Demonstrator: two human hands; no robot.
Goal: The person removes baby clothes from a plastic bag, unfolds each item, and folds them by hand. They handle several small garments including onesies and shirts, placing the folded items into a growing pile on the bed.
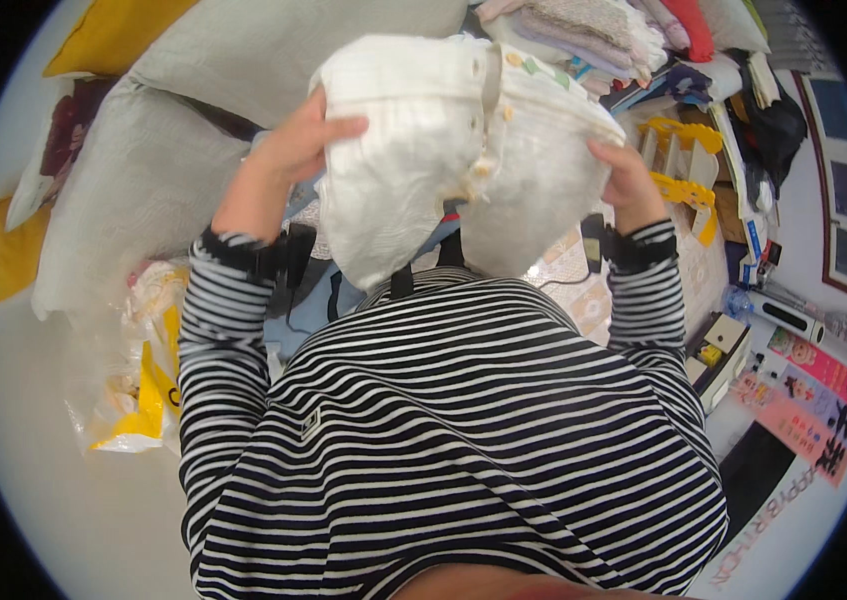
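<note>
A white cloth garment [401, 150] with a buttoned front opening is held up and spread before my chest. My left hand [303, 135] grips its left edge, thumb laid over the fabric. At its opposite edge, my right hand [622, 176] pinches the cloth between thumb and fingers. Small yellowish fastenings and a printed leaf pattern show along the upper right part. The lower middle of the garment parts into two hanging sections. Behind it, its far side and what it covers are hidden.
Large pale cushions [145, 202] lie at the left, above a yellow and clear plastic bag [145, 405]. Folded clothes [581, 30] are stacked beyond the garment. To the right are a yellow and white rack [682, 161] and a small box [720, 356].
</note>
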